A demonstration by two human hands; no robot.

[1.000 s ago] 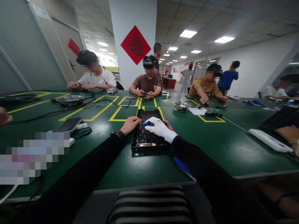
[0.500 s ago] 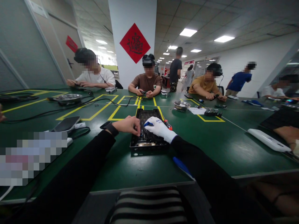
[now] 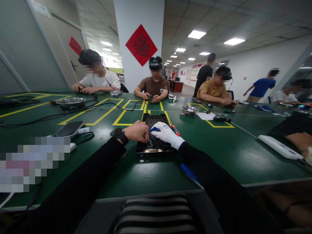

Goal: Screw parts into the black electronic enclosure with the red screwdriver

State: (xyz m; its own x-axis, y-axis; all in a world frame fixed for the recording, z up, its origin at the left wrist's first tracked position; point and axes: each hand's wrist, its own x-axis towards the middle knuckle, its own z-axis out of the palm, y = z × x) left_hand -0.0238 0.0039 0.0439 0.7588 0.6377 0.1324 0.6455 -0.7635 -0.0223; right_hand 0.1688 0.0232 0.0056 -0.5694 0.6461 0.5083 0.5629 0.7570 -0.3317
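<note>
A black open casing with small parts inside lies on the green table in front of me. Over its left side is my left hand, bare with a dark watch at the wrist. Its fingers are bent together and point down into the casing; what they pinch, if anything, is hidden. My right hand, in a white glove with blue fingertips, rests over the middle of the casing with curled fingers, and I cannot make out anything in them. A red and black tool lies just right of the casing.
On the green table are a round metal dish, black parts, a white device at right and a dark phone-like object at left. A blue item lies near my right forearm. Several people sit around.
My left hand has shifted slightly right and down, its wrist turned so the watch face shows more. My right hand has stayed in place. People standing in the background have moved right.
</note>
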